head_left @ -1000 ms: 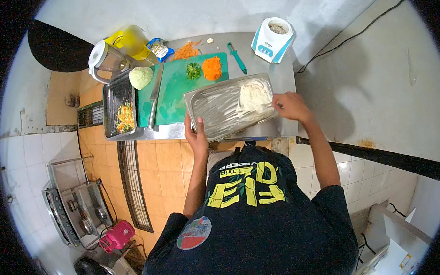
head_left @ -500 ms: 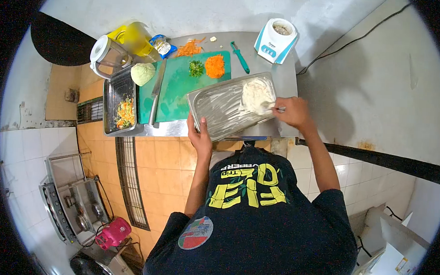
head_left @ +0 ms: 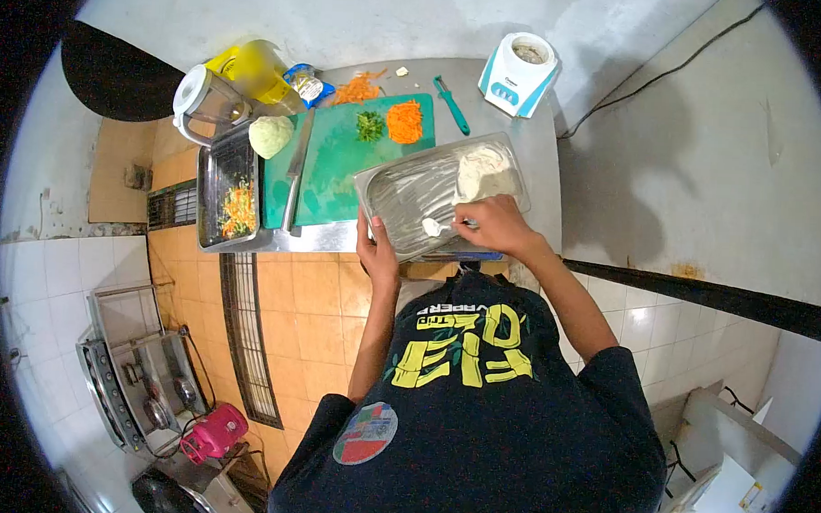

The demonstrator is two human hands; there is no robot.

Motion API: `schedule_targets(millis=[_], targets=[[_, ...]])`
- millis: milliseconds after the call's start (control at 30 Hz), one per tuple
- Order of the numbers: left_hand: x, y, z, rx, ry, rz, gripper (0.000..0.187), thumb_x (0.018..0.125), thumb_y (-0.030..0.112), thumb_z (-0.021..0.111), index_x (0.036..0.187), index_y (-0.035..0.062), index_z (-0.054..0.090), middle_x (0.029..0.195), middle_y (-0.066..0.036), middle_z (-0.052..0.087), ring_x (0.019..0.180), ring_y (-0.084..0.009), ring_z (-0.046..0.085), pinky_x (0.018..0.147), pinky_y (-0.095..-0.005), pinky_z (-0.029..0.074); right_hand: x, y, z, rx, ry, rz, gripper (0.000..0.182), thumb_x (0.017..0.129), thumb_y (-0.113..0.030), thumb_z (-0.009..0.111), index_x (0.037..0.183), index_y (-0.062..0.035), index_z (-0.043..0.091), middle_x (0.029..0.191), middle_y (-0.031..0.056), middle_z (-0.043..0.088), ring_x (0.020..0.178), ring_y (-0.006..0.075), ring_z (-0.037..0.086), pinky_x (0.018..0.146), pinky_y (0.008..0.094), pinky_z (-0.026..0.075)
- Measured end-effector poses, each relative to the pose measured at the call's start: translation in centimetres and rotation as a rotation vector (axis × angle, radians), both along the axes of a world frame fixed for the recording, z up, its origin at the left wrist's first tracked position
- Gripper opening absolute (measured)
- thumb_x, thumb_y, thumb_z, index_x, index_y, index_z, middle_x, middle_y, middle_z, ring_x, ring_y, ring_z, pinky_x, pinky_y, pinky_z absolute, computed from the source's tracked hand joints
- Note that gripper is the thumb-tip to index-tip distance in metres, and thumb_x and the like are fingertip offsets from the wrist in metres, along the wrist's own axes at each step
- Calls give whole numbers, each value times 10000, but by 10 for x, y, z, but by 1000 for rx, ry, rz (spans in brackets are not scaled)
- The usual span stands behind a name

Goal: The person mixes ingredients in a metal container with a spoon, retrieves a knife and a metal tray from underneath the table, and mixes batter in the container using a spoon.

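A metal tray (head_left: 402, 195) sits at a slant at the table's front edge, partly over the green cutting board (head_left: 327, 186). My left hand (head_left: 377, 248) is closed on its near left corner, thumb over the rim. In my right hand (head_left: 497, 225) is a spoon (head_left: 445, 229), its tip loaded with white, creamy stuff and held over the tray's near side. A thick white heap of mayonnaise-like cream (head_left: 482, 171) lies at the tray's right end, partly behind the right hand. Thin white smears streak the tray floor.
On the board lie grated carrot (head_left: 404, 122), chopped greens (head_left: 370, 126) and a knife (head_left: 296, 168). Cabbage (head_left: 270, 137), a tray (head_left: 204, 186) of shredded vegetables (head_left: 238, 210) and a blender jug (head_left: 199, 104) are left. Behind stand a peeler (head_left: 452, 106) and blender base (head_left: 518, 77).
My right hand has moved left and nearer to me, bringing the loaded spoon from the cream heap toward the tray's middle. The left hand still grips the tray corner.
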State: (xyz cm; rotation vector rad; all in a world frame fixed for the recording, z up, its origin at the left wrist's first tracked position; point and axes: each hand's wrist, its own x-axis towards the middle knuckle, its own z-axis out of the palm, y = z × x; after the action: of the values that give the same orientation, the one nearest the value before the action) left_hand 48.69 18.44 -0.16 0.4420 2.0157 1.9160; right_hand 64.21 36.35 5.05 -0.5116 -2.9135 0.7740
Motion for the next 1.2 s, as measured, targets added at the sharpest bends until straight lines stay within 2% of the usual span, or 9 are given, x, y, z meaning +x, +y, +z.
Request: schedule_targets(millis=[200, 300, 400, 500, 600, 733, 967, 1100, 1200], targets=[[-2, -5, -18, 64, -78, 19, 530, 1095, 327, 407, 1467, -48, 436, 1435, -170, 530, 1272, -224, 509, 1073, -334, 394, 40, 55, 9, 34, -102, -258, 186, 905, -315, 634, 908, -133, 665, 818, 141, 715, 770, 365, 698, 704, 508, 526], [-2, -6, -22, 73, -134, 16, 540, 1101, 346, 376, 1481, -35, 423, 1442, -161, 519, 1282, -230, 501, 1083, -346, 390, 18, 13, -13, -33, 197, -164, 119, 899, -249, 658, 911, -131, 652, 787, 103, 710, 740, 334, 693, 651, 446, 519], [-5, -1, -19, 75, -183, 25, 559, 1097, 365, 387, 1482, -39, 423, 1424, -160, 541, 1264, -220, 516, 1072, -331, 394, 10, -10, -17, 21, 47, 9, 135, 905, -244, 653, 928, -112, 637, 804, 118, 709, 766, 342, 696, 672, 450, 528], [-3, -2, -19, 75, -195, 44, 563, 1095, 371, 393, 1480, -38, 426, 1427, -160, 536, 1264, -221, 518, 1070, -335, 398, 36, 35, -39, -18, 37, -209, 191, 937, -296, 589, 978, -110, 599, 813, 162, 691, 785, 403, 677, 689, 529, 512], [0, -3, -23, 71, -167, 58, 558, 1096, 366, 388, 1486, -32, 417, 1437, -161, 522, 1278, -230, 506, 1076, -345, 397, 43, 51, -18, -3, 47, -295, 183, 934, -288, 585, 984, -112, 586, 827, 169, 688, 794, 407, 674, 698, 531, 513], [2, -2, -10, 57, -171, 24, 549, 1098, 355, 374, 1495, -23, 401, 1460, -163, 492, 1318, -252, 471, 1102, -368, 376, 19, 11, -36, -57, 74, -79, 186, 933, -280, 581, 989, -102, 585, 870, 166, 689, 799, 403, 673, 699, 529, 512], [4, -7, -3, 1, -155, -4, 546, 1097, 338, 385, 1511, -17, 371, 1487, -168, 462, 1333, -250, 454, 1113, -365, 360, 34, 42, -13, -34, 74, -270, 156, 960, -241, 526, 991, -96, 572, 893, 171, 683, 843, 419, 661, 708, 536, 504], [-1, -5, -5, 30, -180, -40, 554, 1093, 342, 399, 1517, -13, 364, 1494, -169, 458, 1334, -245, 455, 1111, -356, 357, 19, -9, -2, -124, 113, 20, 144, 965, -228, 522, 983, -100, 586, 877, 173, 682, 827, 422, 664, 717, 529, 509], [-3, -7, -8, 66, -183, -37, 562, 1089, 352, 422, 1511, -16, 374, 1477, -167, 485, 1313, -233, 479, 1095, -339, 367, 29, 15, -18, -6, -15, -139, 132, 960, -175, 536, 1000, -84, 623, 912, 175, 702, 833, 401, 680, 731, 499, 526]])
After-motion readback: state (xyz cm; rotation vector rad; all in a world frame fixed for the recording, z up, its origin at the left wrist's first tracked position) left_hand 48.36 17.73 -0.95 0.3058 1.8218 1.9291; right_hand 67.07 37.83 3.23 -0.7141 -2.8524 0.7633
